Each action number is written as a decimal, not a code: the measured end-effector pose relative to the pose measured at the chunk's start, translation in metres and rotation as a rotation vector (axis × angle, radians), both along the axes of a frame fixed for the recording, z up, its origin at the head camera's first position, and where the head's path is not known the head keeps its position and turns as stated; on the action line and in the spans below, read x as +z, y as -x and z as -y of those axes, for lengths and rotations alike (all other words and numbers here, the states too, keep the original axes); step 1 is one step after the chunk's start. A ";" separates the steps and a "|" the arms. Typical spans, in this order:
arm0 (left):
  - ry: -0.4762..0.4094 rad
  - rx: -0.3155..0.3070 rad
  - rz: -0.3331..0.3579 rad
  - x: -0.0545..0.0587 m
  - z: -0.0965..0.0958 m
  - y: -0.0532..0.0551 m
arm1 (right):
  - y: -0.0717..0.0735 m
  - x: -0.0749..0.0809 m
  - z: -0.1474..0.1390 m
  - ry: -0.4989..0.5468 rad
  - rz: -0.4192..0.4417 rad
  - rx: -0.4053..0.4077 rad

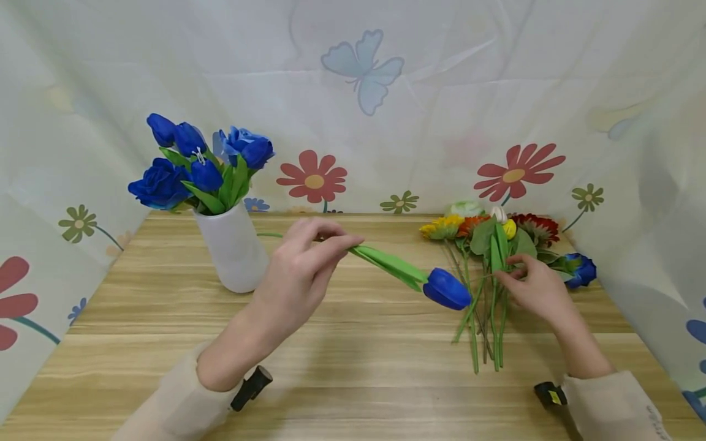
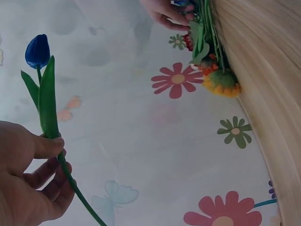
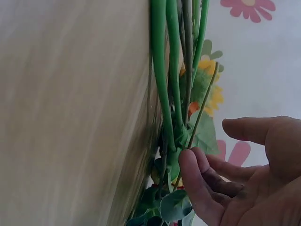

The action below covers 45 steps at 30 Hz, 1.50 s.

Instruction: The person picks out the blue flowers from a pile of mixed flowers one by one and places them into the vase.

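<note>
My left hand (image 1: 298, 269) pinches a blue tulip (image 1: 448, 289) by its green stem, just below the leaves. The bloom points right and slightly down in the head view, while the stem's tail runs left behind the hand toward the white vase (image 1: 231, 248). In the left wrist view the tulip (image 2: 38, 52) shows whole bloom and leaves, with thumb and fingertips on the stem. My right hand (image 1: 537, 288) is at the pile of flowers, fingers loosely bent beside the green stems (image 3: 174, 70). Its thumb stands apart from the fingers, and a thin stem (image 3: 204, 101) passes by the fingertips.
Blue roses and tulips (image 1: 206, 174) stand in the vase at left. The pile on the right holds a yellow flower (image 1: 441, 228), a dark red flower (image 1: 537, 228), a white bud (image 1: 498, 213) and a blue rose (image 1: 579, 271). A printed curtain (image 1: 441, 122) hangs behind the wooden table (image 1: 375, 392).
</note>
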<state>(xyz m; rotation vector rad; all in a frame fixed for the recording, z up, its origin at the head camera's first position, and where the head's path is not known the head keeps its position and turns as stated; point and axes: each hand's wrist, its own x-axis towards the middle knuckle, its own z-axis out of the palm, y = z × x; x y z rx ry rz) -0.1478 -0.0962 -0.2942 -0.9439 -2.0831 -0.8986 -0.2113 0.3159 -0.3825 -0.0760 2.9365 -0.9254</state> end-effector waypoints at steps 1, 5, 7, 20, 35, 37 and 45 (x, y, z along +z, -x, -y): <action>0.000 0.002 -0.006 0.001 0.000 -0.001 | 0.000 0.000 -0.001 -0.005 0.007 0.000; 0.003 0.005 -0.016 0.005 0.001 -0.004 | 0.002 0.000 -0.007 -0.022 0.037 0.011; 0.005 0.004 -0.022 0.007 0.001 -0.005 | 0.003 0.000 -0.009 -0.028 0.052 0.016; 0.029 0.031 -0.108 0.020 0.008 -0.013 | 0.006 -0.001 -0.018 -0.121 0.068 0.045; 0.001 0.040 -0.197 0.032 0.014 -0.022 | 0.000 0.000 -0.020 -0.089 -0.038 -0.022; -0.007 0.040 -0.221 0.034 0.015 -0.021 | -0.001 0.001 -0.021 -0.097 -0.056 -0.035; -0.007 0.078 -0.229 0.034 0.022 -0.017 | -0.004 0.000 -0.022 -0.063 -0.031 -0.064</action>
